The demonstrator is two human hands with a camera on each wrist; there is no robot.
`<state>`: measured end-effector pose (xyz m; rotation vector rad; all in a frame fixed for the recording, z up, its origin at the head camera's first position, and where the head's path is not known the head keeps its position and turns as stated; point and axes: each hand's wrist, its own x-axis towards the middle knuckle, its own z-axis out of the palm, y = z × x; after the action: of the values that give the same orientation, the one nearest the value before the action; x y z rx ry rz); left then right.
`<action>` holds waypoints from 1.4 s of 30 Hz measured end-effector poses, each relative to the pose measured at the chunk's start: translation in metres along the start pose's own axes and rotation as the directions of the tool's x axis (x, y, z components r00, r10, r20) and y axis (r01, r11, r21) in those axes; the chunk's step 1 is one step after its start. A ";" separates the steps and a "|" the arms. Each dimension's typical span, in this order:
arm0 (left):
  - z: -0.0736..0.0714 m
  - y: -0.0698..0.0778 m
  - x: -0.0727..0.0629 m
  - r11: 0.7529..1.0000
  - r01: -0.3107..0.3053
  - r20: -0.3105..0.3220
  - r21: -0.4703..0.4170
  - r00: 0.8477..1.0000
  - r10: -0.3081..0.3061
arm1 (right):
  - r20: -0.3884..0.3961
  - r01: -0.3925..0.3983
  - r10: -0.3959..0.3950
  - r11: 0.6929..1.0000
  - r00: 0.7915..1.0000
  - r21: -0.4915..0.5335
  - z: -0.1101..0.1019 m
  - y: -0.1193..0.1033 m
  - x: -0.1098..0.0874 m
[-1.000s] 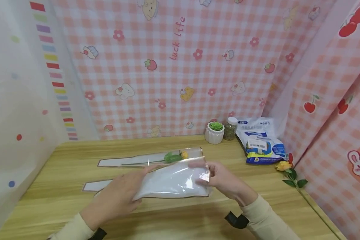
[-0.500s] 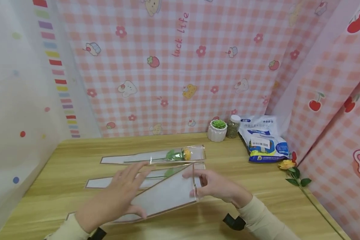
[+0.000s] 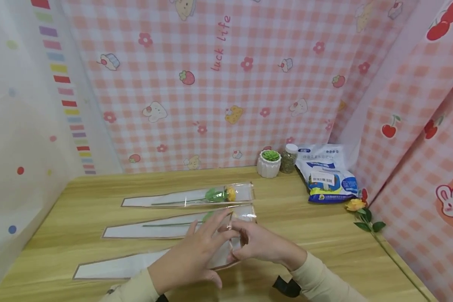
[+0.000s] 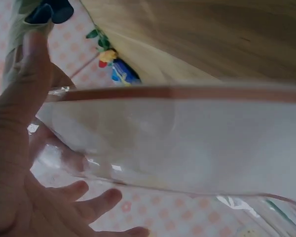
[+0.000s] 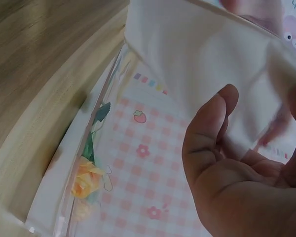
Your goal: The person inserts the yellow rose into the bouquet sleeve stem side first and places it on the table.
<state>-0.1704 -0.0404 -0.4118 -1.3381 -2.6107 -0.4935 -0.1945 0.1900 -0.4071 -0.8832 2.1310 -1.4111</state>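
Observation:
My right hand (image 3: 266,243) grips the wide end of the nearest flower sleeve (image 3: 105,265), a tapered white and clear sleeve with a brown border. That end is lifted off the table; its narrow end points left. Over the same end my left hand (image 3: 190,256) spreads its fingers, close to the right fingertips. In the left wrist view, the sleeve (image 4: 187,133) stretches past the left thumb. Behind lies a second sleeve (image 3: 126,230) with a green stem (image 3: 162,224) inside; its bloom is mostly hidden by the hands. A yellow rose (image 3: 230,193) lies in the farthest sleeve (image 3: 136,201).
At the table's right edge lies a loose yellow rose (image 3: 355,204) with a long stem. Along the back stand a white succulent pot (image 3: 269,167), a white-lidded jar (image 3: 288,161) and a blue and white bag (image 3: 326,178). Checked cloth (image 3: 211,96) hangs behind.
The nearest sleeve has come down toward the front of the table, uncovering the middle sleeve and its stem. My left hand has slid right along it to the right hand.

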 end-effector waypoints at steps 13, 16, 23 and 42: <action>0.007 -0.020 -0.012 0.999 0.000 0.051 -0.036 0.999 0.002 | -0.110 0.003 0.000 1.000 0.994 0.023 0.007 0.011 0.012; 0.013 -0.024 -0.012 1.000 -0.011 0.064 -0.030 0.998 0.012 | -0.090 0.011 -0.006 0.999 0.996 0.047 0.006 0.013 0.013; 0.016 -0.026 -0.009 0.997 -0.019 0.086 0.079 0.996 0.012 | -0.082 0.001 -0.010 0.994 0.997 -0.113 -0.002 0.017 0.012; 0.015 -0.026 -0.003 0.980 -0.140 0.181 0.144 0.977 0.113 | -0.245 -0.082 -0.081 0.803 0.966 -0.591 -0.103 0.029 0.061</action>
<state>-0.1896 -0.0516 -0.4327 -1.5436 -2.6101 -0.1567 -0.3128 0.2211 -0.3950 -0.9444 2.8574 -0.8739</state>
